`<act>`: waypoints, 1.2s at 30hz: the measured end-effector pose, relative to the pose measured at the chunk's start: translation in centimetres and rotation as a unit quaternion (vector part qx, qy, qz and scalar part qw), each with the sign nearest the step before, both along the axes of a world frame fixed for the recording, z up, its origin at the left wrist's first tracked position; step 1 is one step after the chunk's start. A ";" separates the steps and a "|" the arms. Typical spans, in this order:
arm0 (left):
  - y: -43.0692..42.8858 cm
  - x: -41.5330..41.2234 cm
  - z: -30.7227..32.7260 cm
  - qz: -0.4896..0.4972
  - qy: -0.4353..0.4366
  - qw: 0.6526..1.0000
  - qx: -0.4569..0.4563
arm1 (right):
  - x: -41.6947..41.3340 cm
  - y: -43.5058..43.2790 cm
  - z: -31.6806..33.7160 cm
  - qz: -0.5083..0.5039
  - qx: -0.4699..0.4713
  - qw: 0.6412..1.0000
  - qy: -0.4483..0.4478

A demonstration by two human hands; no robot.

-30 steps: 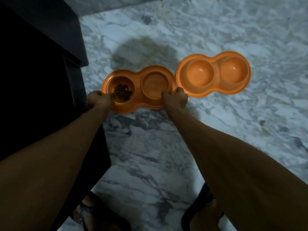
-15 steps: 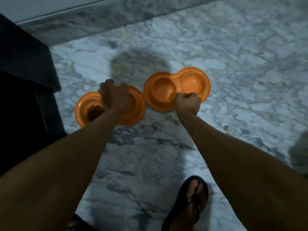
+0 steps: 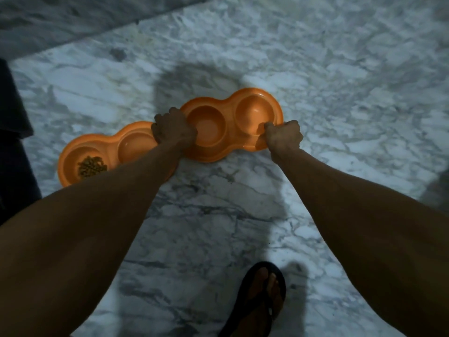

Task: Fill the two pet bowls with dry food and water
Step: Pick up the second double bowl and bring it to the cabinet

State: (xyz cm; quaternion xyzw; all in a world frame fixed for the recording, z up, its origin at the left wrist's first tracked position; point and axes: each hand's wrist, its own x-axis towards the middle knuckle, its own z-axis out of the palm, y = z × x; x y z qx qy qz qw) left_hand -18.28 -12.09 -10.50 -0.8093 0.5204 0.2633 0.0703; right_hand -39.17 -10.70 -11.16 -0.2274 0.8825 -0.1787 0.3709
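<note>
Head view, looking down at a grey-veined white marble floor: two orange plastic double pet bowls lie side by side, their near ends touching or just overlapping under the left hand. The right-hand orange double bowl is gripped at both ends. The left hand is closed over its left rim, where it meets the other dish, and the right hand is curled tight around its right rim, thumb hooked into the far well. Both of its wells look empty, though a faint wet sheen cannot be ruled out in this dim light. The left-hand orange double bowl rests on the floor beside a dark piece of furniture, partly hidden by the left forearm; a small heap of brown dry kibble sits in its left well, while its right well seems bare.

The step in hand appears to be lifting or repositioning the empty dish so it can be filled. To do it well, keep both grips even so the dish stays level, and raise it straight up before swinging it clear, so its edge does not drag the neighbouring bowl and scatter the kibble. A sandalled foot stands close by, so step with care.
</note>
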 end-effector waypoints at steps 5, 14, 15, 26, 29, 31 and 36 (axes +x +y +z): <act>0.1 1.0 4.8 0.114 0.113 0.985 -0.058 | 0.5 0.3 4.7 -0.024 -0.013 1.000 -0.012; 0.7 4.1 25.3 0.296 0.221 0.922 -0.111 | 3.1 -1.5 26.5 -0.036 -0.043 0.995 -0.077; 1.0 4.5 28.3 0.306 0.226 0.916 -0.128 | 3.4 -1.6 29.7 -0.034 -0.050 0.995 -0.085; 7.6 7.7 60.8 0.452 0.321 0.793 -0.253 | 7.9 2.7 63.1 0.013 -0.118 0.988 -0.103; 10.3 9.5 66.7 0.418 0.324 0.801 -0.282 | 9.9 5.0 69.1 0.020 -0.141 0.984 -0.103; 12.6 11.1 70.2 0.407 0.331 0.794 -0.306 | 11.6 6.7 72.4 0.023 -0.155 0.982 -0.104; 19.2 17.4 75.5 0.453 0.351 0.747 -0.338 | 18.1 11.9 78.2 0.043 -0.205 0.970 -0.123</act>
